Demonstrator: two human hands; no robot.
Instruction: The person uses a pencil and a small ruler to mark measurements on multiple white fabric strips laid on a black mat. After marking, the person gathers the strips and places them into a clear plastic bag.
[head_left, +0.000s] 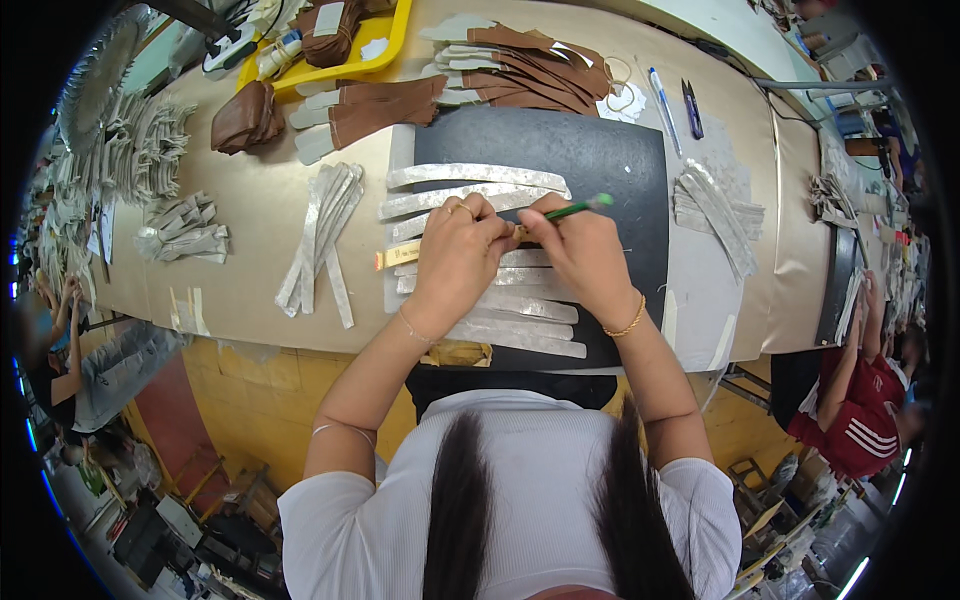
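Observation:
My left hand [455, 255] presses down on a row of silver, long curved strips [475, 177] laid side by side on a dark mat [600, 160]. A small tan strip [397, 256] sticks out from under its fingers. My right hand [580, 250] grips a green-handled brush [580, 207], its tip hidden where the two hands meet over the strips. More silver strips [525, 338] lie just below both hands, near the table's front edge.
Loose silver strips lie in a pile at the left [325, 240] and right [715, 210] of the mat. Brown strips [530, 70] and a yellow tray [345, 55] sit at the back, with a pen [662, 105]. Another person in red [860, 400] works at right.

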